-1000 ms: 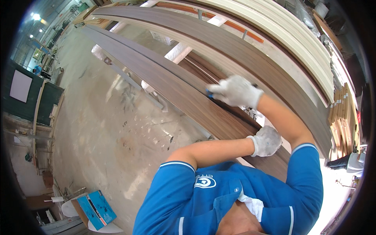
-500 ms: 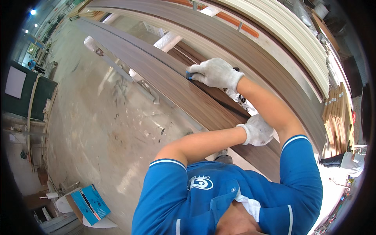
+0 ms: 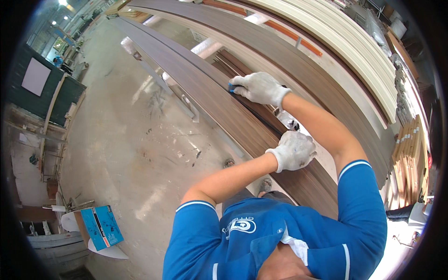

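A long brown wood-grain board [image 3: 233,109] runs from the far left toward my body, with a thin black strip [image 3: 263,120] along its far edge. My right hand [image 3: 261,88], in a white knit glove, is closed around a small blue piece [image 3: 231,87] pressed at that edge; most of the piece is hidden by the fingers. Nearer to me, my left hand [image 3: 294,151], also gloved, rests over the same edge with its fingers curled. What those fingers grip, if anything, is hidden beneath the glove.
More brown boards [image 3: 298,60] and a stack of cream-coloured profiles [image 3: 345,60] lie beyond, parallel to the first. White-wrapped supports [image 3: 207,47] hold the boards. Light wooden pieces [image 3: 410,154] stand at right. A blue box [image 3: 101,227] sits at lower left.
My left hand has moved up along the board's edge, closer to my right hand, and turned so its back shows. My right hand stays at the edge with the blue piece. The view has shifted slightly.
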The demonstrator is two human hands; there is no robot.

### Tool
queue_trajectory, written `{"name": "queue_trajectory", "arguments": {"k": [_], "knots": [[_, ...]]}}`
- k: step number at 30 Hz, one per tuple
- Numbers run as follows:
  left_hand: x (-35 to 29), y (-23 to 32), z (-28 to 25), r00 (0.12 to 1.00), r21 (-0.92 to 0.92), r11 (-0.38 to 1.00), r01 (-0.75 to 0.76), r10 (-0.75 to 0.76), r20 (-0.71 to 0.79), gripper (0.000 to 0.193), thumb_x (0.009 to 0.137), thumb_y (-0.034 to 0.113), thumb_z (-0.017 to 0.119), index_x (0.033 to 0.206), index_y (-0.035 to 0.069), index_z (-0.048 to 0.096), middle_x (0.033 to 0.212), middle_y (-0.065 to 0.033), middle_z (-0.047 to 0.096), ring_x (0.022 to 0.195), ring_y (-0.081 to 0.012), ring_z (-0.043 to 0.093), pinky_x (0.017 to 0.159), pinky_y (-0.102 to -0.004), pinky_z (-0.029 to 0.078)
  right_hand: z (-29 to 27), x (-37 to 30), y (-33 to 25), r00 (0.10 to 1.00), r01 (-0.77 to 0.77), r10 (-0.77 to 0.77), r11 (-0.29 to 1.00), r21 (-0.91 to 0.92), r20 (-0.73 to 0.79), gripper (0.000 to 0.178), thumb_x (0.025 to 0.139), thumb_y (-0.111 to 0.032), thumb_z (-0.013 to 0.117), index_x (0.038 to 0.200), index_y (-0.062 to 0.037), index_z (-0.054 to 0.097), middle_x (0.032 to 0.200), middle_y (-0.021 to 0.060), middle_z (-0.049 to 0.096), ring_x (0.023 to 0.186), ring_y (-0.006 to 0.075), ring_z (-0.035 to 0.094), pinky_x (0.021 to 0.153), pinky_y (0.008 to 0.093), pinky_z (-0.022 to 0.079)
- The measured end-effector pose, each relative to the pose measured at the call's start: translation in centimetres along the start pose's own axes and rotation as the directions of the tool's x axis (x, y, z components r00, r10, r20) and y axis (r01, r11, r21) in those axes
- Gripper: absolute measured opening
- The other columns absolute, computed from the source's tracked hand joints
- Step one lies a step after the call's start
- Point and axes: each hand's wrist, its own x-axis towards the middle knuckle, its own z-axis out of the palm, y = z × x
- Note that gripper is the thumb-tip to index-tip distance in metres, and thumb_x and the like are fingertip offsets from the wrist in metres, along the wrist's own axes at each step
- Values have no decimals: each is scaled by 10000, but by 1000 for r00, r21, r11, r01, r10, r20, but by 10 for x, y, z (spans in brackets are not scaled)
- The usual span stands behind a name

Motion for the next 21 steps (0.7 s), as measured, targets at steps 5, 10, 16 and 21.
{"name": "queue_trajectory", "arguments": {"k": [5,10,16,21], "knots": [[-1,-10,2,994,-50,993,-104,102,-34,353,970,392,618,893,71,745,949,-165,725,946,-370,702,837,-500,539,-5,35,2,992,-9,10,1000,-10,124,251,1010,-340,607,1178,-177,697,887,177,741,883,405,711,790,528,532],[4,-22,4,982,-59,981,-187,186,-18,365,976,384,608,873,58,736,928,-170,720,918,-375,697,832,-501,533,-11,-23,6,994,92,-89,995,-45,71,260,995,-344,650,1189,-177,694,818,136,730,765,366,707,713,510,535],[6,-22,3,987,-52,986,-156,158,34,364,972,377,621,909,32,719,886,-190,706,899,-395,696,822,-498,545,-36,-98,-10,988,132,-124,987,-89,91,281,981,-349,672,1206,-181,691,752,121,705,674,354,700,617,486,536],[6,-19,6,990,-27,991,-129,131,48,348,964,375,630,958,39,718,906,-187,705,929,-394,694,831,-495,552,-53,-114,-11,981,23,-30,999,40,192,320,955,-329,702,1236,-176,690,845,140,742,783,350,730,695,456,565]]}}
